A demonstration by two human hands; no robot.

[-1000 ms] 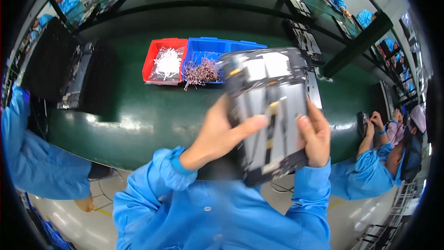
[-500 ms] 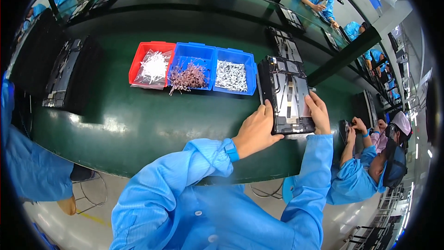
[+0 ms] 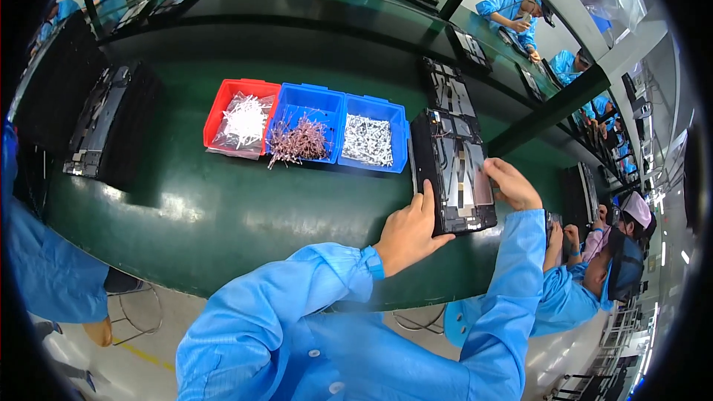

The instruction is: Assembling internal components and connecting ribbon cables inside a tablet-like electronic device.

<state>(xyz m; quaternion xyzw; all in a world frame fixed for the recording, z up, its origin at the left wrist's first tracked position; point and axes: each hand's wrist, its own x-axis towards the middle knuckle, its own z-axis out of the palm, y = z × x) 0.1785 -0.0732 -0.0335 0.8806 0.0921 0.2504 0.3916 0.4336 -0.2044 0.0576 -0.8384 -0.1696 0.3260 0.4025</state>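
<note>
A thick stack of black, flat electronic device housings (image 3: 462,156) lies toward the right of the table; its top one shows dark panels, strips and cables. My left hand (image 3: 407,234) grips its near left corner, index finger along the left side and thumb at the front edge. At the right edge, my right hand (image 3: 514,184) has its fingers bent against the stack, with their tips partly hidden. Left of the stack stand a blue bin (image 3: 405,134) of small white-and-grey pieces, a blue bin (image 3: 312,98) of thin brownish wire pieces, and a red bin (image 3: 223,96) with white pieces in a clear bag.
Another device stack (image 3: 451,93) lies just behind mine, and one more (image 3: 104,122) stands at the far left. A dark metal post (image 3: 546,109) slants over the green table (image 3: 223,215). A co-worker (image 3: 572,297) sits close on the right; others work beyond the table.
The whole view has shifted slightly, so the bins and stack appear lower. My right hand has drawn a little outward along the stack's right edge; my left hand keeps its place.
</note>
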